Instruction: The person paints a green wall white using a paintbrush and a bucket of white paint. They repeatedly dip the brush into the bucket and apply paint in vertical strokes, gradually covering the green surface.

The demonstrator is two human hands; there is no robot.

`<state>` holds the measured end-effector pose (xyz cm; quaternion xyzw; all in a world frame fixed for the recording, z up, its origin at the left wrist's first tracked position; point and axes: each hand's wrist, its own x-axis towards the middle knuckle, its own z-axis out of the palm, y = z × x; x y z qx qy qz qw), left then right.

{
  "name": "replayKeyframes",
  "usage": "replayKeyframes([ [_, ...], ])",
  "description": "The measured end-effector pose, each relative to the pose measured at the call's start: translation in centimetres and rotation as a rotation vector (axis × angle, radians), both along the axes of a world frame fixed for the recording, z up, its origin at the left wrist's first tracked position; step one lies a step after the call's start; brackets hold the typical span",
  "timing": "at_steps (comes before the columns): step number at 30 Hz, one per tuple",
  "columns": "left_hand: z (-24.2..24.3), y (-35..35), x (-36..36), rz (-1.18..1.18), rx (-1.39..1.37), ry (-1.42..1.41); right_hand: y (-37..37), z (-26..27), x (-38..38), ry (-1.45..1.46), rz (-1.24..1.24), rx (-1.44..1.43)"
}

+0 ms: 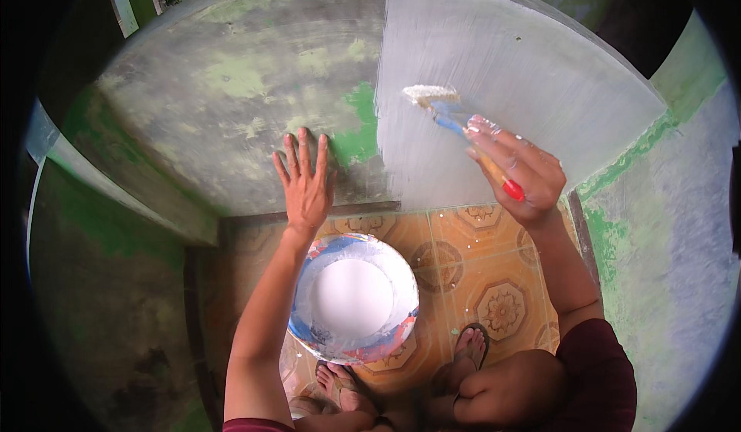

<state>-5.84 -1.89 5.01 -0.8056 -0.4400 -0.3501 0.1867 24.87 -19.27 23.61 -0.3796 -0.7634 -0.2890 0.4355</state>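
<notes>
My right hand [518, 169] grips the handle of a paintbrush [448, 118] with a red-tipped wooden end and a blue ferrule. Its white-loaded bristles are at the freshly whitened part of a low wall [492, 44]; motion blurs them a little. White paint spots my right fingers. Flat on the bare, patchy grey-green part of the wall [249, 108] rests my left hand [307, 183], fingers spread, holding nothing. Below my left forearm stands a paint-smeared bucket [405, 316] with white paint [352, 296] inside.
Patterned orange tiles [501, 310] with small white drips cover the floor. My sandalled feet [472, 345] are close to the bucket. Another wall [654, 270] with peeling green paint rises on the right, and a projecting greenish wall [116, 270] stands on the left.
</notes>
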Motion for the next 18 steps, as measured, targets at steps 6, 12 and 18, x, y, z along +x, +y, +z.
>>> replayKeyframes([
  [6, 0.7, -0.3, 0.4, -0.005, -0.022, 0.003, 1.4, -6.2, -1.7, -0.028, 0.05, -0.036],
  [12, 0.8, -0.3, 0.3, -0.001, -0.015, 0.011, 5.2, 1.3, 1.0, -0.105, -0.041, 0.357],
  [18, 0.8, -0.5, 0.0, 0.008, -0.041, 0.032, 6.4, -5.7, -0.4, -0.206, -0.102, 0.157],
])
